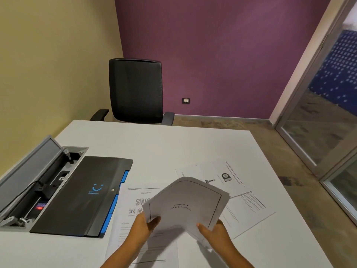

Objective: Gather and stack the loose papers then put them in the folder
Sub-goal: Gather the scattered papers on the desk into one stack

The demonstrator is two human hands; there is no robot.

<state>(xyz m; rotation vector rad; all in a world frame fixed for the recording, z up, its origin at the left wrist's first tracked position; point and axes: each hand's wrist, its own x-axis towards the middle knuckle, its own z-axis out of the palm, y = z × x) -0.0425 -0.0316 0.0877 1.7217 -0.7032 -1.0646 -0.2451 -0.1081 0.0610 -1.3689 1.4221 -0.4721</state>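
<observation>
I hold a small stack of printed papers (185,206) up off the white table (173,144), its top sheet bordered and bending toward me. My left hand (144,226) grips its left lower edge and my right hand (214,235) grips its right lower edge. A sheet headed "SW…" (133,213) lies flat under the stack. More loose sheets (237,188) lie spread to the right, one with a small picture. The black folder (81,194) with a blue smiley and blue tabs lies closed at the left.
An open grey cable box (36,180) with plugs and a cord is sunk into the table left of the folder. A black office chair (135,89) stands beyond the far edge. A glass partition (316,120) runs along the right.
</observation>
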